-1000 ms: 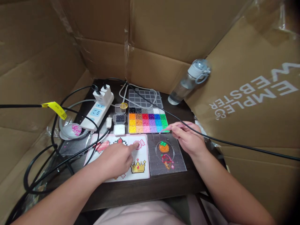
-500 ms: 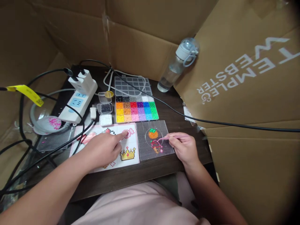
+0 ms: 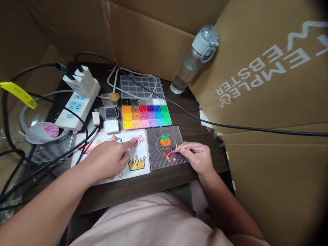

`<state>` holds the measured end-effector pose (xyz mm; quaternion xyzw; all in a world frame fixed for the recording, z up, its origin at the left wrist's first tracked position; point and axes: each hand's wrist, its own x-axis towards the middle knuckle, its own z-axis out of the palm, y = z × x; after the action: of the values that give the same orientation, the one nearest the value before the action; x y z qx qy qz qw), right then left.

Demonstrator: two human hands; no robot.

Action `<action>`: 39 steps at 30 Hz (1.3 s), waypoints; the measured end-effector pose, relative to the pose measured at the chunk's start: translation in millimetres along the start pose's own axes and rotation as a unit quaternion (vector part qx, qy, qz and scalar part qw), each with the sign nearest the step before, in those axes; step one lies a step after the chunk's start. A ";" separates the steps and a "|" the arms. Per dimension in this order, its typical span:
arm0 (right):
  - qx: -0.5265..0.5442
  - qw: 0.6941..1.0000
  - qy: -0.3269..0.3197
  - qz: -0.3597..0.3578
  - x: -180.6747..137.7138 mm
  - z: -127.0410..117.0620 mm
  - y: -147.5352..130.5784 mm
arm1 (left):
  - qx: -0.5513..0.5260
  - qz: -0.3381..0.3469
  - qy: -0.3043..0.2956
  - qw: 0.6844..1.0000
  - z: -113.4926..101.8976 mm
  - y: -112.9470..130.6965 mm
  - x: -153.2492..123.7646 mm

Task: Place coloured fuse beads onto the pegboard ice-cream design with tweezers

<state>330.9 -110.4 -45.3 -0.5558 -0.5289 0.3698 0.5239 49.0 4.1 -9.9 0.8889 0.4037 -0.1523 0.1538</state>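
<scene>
My left hand (image 3: 109,159) rests on a pattern sheet (image 3: 142,171), its index finger stretched onto a pink candy picture (image 3: 139,140) and the other fingers curled, holding nothing. A yellow crown picture (image 3: 137,164) lies just below that finger. My right hand (image 3: 198,157) is closed on pink tweezers (image 3: 191,148), whose tips reach over a clear pegboard (image 3: 156,163). On the board sit an orange bead persimmon (image 3: 165,141) with a green top and, below it, a red-and-brown bead figure (image 3: 168,155) at the tweezer tips. Whether the tips grip a bead is too small to tell.
Behind the board stands a sorted bead box (image 3: 147,115), with small clear boxes (image 3: 111,126) beside it. A power strip (image 3: 77,106), black cables (image 3: 84,128) and a dish of pink beads (image 3: 38,133) lie left. A water bottle (image 3: 188,68) stands near the cardboard wall (image 3: 269,164).
The view has shifted slightly, so the table sits a little higher and farther left. My left fingertip stays on the candy picture; the tweezers stay at the red bead figure, now held flatter.
</scene>
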 end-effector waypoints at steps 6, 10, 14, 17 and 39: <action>-0.008 1.000 -0.029 0.005 1.0 -1.1 -3.5 | 0.001 0.000 0.000 1.000 0.8 -1.2 -0.5; -0.005 0.999 -0.032 0.003 -0.2 -1.2 -3.5 | 0.003 -0.004 0.002 1.000 0.5 -0.6 -0.7; -0.014 0.999 -0.033 0.003 -0.9 -1.5 -2.7 | 0.003 -0.004 0.004 1.000 0.8 -0.6 -0.4; -0.021 0.999 -0.031 0.001 -0.6 -1.1 -2.5 | 0.003 -0.004 0.003 1.000 1.2 -1.1 -0.3; -0.041 0.999 -0.025 -0.001 0.3 -0.1 -4.5 | -0.013 -0.010 -0.006 1.000 -2.0 0.5 -2.0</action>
<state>330.1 -110.6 -40.9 -0.5666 -0.5570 0.3612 0.4881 48.4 3.3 -7.2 0.8820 0.4134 -0.1536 0.1662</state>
